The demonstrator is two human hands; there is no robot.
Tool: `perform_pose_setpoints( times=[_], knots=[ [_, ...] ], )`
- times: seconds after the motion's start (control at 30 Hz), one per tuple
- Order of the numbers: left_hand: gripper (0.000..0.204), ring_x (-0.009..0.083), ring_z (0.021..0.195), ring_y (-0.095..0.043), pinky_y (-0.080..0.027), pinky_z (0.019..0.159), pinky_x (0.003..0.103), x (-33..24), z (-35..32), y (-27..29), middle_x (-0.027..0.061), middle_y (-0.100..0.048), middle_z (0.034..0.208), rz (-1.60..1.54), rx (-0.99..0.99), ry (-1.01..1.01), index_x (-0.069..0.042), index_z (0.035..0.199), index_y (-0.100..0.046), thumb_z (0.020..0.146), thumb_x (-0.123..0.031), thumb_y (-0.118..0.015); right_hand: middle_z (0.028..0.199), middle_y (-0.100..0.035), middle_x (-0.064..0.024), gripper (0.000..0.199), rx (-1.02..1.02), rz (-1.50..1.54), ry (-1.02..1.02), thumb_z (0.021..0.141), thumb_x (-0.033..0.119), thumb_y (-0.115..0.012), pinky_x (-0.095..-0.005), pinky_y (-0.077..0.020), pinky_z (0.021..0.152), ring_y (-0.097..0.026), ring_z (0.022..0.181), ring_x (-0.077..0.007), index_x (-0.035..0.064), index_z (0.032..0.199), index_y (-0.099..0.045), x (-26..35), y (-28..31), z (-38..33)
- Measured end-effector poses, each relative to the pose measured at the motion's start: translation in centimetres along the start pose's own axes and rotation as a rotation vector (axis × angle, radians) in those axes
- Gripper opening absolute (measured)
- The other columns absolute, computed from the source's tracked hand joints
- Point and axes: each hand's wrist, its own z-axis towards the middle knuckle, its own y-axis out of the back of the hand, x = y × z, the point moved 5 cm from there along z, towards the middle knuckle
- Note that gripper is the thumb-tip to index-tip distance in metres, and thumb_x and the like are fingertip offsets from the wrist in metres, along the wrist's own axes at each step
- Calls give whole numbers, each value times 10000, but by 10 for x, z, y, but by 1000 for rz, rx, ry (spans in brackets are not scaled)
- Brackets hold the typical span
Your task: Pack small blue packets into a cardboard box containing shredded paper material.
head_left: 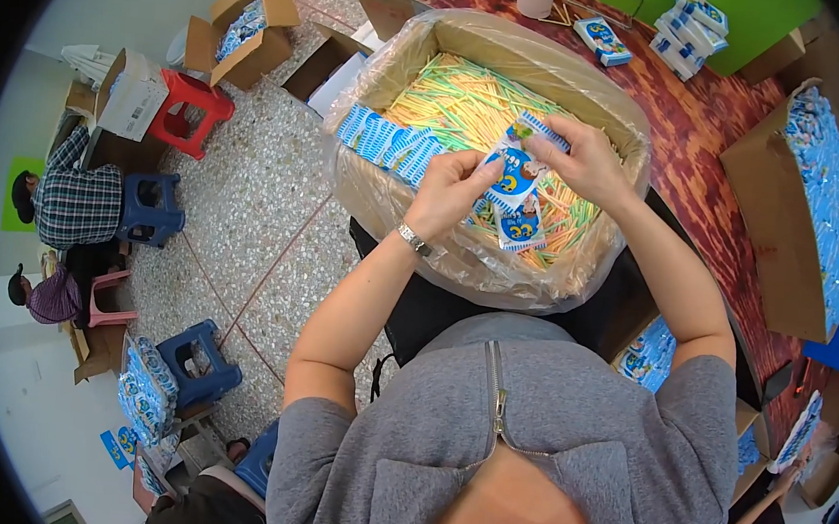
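Both my hands are raised over a plastic-lined cardboard box (pixel 367 183) filled with thin pastel candy sticks (pixel 484 93) in yellow, green and orange. Between them is a small blue-and-white packet (pixel 518 178). My left hand (pixel 453 187) pinches its left edge with thumb and fingers. The fingers of my right hand (pixel 578 161) are closed at its upper right end. Just below, another such packet (pixel 520 227) rests on the sticks. A row of blue-striped packets (pixel 390 147) lies along the box's left side, beside my left hand.
On the red-brown patterned table stand stacked packs (pixel 689 31) and a carton of blue packets (pixel 814 197) at right. At left are a red stool (pixel 191 112), blue stools (pixel 199 363), an open carton (pixel 243 32) and two seated people. A third person's arm (pixel 762 507) shows at lower right.
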Motion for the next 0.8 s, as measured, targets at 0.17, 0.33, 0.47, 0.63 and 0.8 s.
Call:
perform_pose_setpoints(
  times=[0.17, 0.33, 0.47, 0.63, 0.8],
  knots=[
    [203, 27, 726, -602, -496, 638, 224, -34, 10, 0, 17, -720, 818, 64, 56, -147, 6, 965, -728, 903, -178, -667, 718, -612, -156, 257, 128, -193, 224, 870, 252, -657, -395, -458, 601, -600, 668, -329, 5, 838, -595, 45, 9, 34],
    [172, 26, 639, -589, -488, 567, 212, -57, 19, 21, 34, -703, 765, 50, -62, -95, 12, 889, -715, 854, -156, -728, 826, -612, -166, 193, 172, -335, 482, 868, 165, -648, -392, -459, 659, -594, 764, -338, -2, 947, -592, 77, 7, 58],
    [174, 22, 623, -572, -460, 541, 197, -46, 17, 33, 25, -676, 718, 34, -102, -98, 5, 815, -676, 830, -148, -757, 830, -657, -145, 246, 140, -195, 481, 870, 192, -643, -393, -499, 703, -646, 750, -292, 9, 1030, -610, 68, -2, 63],
    [197, 25, 640, -551, -436, 556, 193, -27, 10, 55, -3, -646, 737, -198, -301, -211, -29, 773, -604, 836, -133, -758, 945, -672, -61, 261, 234, 241, 37, 960, 226, -565, -297, -512, 725, -633, 841, -119, 11, 1096, -623, 2, -22, 76],
    [189, 24, 661, -539, -437, 586, 198, -25, 9, 49, -8, -640, 768, -273, -341, -209, -36, 795, -595, 844, -128, -753, 936, -683, -156, 364, 279, -534, -75, 867, 376, -626, -412, -513, 727, -660, 826, -298, 34, 984, -659, -110, -61, 77]
  ],
)
